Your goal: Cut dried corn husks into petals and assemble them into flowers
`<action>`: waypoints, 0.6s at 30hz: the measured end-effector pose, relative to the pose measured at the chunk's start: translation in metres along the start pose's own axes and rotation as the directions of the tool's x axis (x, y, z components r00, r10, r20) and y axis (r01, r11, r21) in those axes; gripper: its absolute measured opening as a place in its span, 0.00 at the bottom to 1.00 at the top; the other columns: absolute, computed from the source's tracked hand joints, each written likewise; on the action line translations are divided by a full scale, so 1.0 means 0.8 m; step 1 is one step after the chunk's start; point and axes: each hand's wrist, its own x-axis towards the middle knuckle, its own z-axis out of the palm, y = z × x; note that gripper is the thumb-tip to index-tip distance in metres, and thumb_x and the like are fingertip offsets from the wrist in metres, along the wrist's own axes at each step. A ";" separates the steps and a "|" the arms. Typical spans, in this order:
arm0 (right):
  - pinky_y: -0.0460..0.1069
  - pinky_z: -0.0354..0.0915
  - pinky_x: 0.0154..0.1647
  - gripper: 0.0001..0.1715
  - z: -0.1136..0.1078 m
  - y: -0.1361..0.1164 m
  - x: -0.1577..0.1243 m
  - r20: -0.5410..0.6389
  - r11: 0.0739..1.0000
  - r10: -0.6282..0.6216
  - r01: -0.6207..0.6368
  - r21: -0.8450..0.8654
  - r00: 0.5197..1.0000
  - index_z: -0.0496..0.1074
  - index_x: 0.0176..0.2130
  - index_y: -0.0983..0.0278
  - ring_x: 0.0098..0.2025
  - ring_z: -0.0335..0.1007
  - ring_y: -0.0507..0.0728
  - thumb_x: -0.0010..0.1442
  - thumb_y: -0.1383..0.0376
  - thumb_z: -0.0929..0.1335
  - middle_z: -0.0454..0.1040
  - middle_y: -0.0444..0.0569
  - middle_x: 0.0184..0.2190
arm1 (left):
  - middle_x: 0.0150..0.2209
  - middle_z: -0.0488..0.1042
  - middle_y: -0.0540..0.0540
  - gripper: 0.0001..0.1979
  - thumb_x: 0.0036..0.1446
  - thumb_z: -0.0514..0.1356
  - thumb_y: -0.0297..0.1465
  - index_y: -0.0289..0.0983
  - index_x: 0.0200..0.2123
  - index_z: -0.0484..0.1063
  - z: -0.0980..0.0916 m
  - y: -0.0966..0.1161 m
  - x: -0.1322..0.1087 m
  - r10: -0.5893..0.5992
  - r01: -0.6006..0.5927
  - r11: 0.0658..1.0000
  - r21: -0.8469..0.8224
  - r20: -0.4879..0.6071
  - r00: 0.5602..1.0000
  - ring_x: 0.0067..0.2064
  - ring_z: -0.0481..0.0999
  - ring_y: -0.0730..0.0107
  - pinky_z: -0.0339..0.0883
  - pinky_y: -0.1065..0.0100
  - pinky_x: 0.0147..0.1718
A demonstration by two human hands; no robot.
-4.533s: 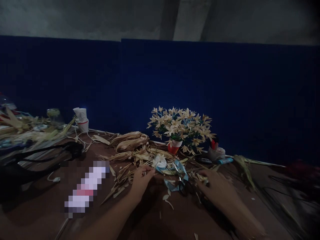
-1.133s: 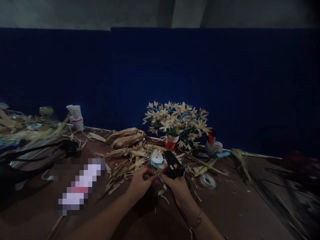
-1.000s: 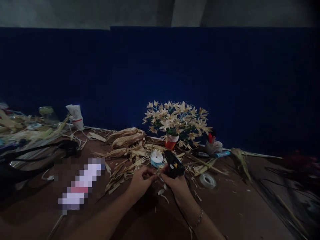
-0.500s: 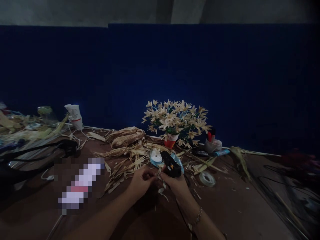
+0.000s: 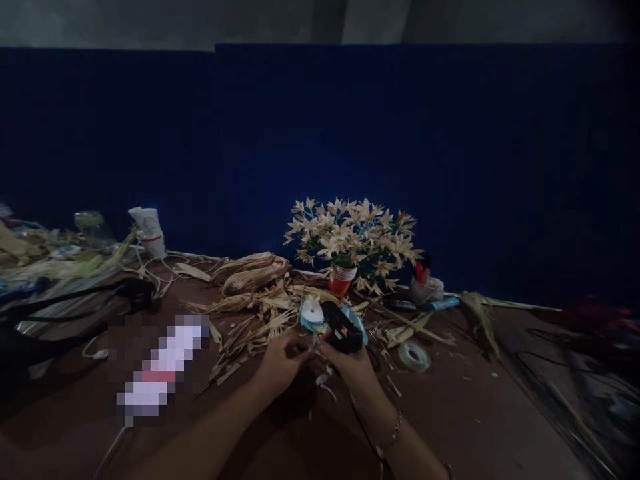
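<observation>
My left hand (image 5: 283, 360) is closed in a pinch at a small pale strip of husk (image 5: 315, 343), which sits between the fingertips of both hands. My right hand (image 5: 353, 367) is wrapped round a black block-shaped tool (image 5: 343, 328) with a small yellow mark; a dark cord hangs below that wrist. The tool's exact kind cannot be made out, and its far fingers are hidden. Just beyond the hands lies a white ribbon spool (image 5: 313, 311) on blue wrapping. Small curled pale scraps (image 5: 326, 387) lie below the fingertips.
Behind stands a red cup (image 5: 341, 280) of pale husk flowers (image 5: 357, 233). Dried corn husks (image 5: 257, 272) lie in a heap to its left. A roll of clear tape (image 5: 414, 357) is at right. A pixelated lit screen (image 5: 160, 367) lies left, a black strap (image 5: 125, 293) beyond.
Both hands stay almost in place, fingertips together at the pale strip. The thumb of my right hand shifts slightly left and up. The things on the table have not moved.
</observation>
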 end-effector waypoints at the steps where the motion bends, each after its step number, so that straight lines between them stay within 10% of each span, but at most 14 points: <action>1: 0.44 0.58 0.19 0.16 -0.001 -0.001 0.000 0.014 1.000 0.019 -0.020 0.016 1.000 0.69 0.24 0.67 0.18 0.61 0.49 0.33 0.63 0.74 0.69 0.42 0.17 | 0.24 0.70 0.48 0.07 0.43 0.63 0.33 0.34 0.22 0.71 0.000 0.000 0.001 -0.010 0.010 1.000 -0.006 -0.001 1.000 0.28 0.68 0.71 0.61 0.72 0.28; 13: 0.45 0.60 0.19 0.17 -0.004 0.019 0.012 -0.028 0.998 0.065 -0.065 -0.010 0.997 0.68 0.28 0.66 0.21 0.63 0.50 0.33 0.66 0.73 0.70 0.43 0.21 | 0.23 0.71 0.48 0.08 0.44 0.62 0.34 0.34 0.22 0.72 -0.002 0.005 0.001 -0.009 0.009 1.000 0.030 -0.003 1.000 0.27 0.68 0.71 0.61 0.72 0.27; 18: 0.45 0.63 0.24 0.14 -0.010 0.018 0.006 0.035 0.972 -0.174 0.177 -0.157 0.984 0.66 0.32 0.65 0.23 0.63 0.50 0.43 0.63 0.70 0.68 0.42 0.23 | 0.25 0.71 0.47 0.08 0.47 0.61 0.34 0.34 0.25 0.72 -0.001 -0.005 0.001 0.020 -0.020 0.999 0.032 -0.013 1.000 0.29 0.69 0.71 0.60 0.72 0.28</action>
